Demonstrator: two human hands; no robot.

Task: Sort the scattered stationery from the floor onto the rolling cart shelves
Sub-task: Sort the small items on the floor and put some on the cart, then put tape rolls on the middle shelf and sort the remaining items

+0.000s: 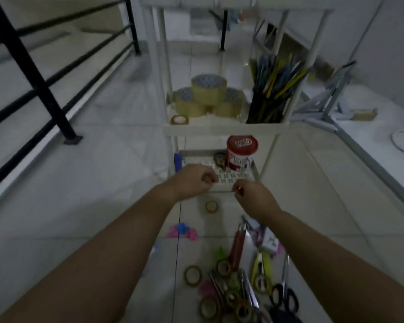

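A white rolling cart [219, 130] stands ahead. Its middle shelf holds big brown tape rolls [208, 96], a small tape roll [179, 120] and a black cup of pens [268, 99]. The bottom shelf [238, 177] holds a red can [241, 152] and a small dark roll [219, 157]. My left hand [195, 180] and my right hand [252, 194] hover at the bottom shelf's front edge, fingers curled; blur hides whether they pinch anything. On the floor lie small tape rolls [193, 275], scissors [285, 292], pink and blue clips [183, 231] and one stray roll [211, 206].
A black metal railing [40, 82] runs along the left. A white folded frame [331, 99] and a cable [401, 141] lie on the floor at the right. A glass or white-edged panel [369, 164] slants along the right side.
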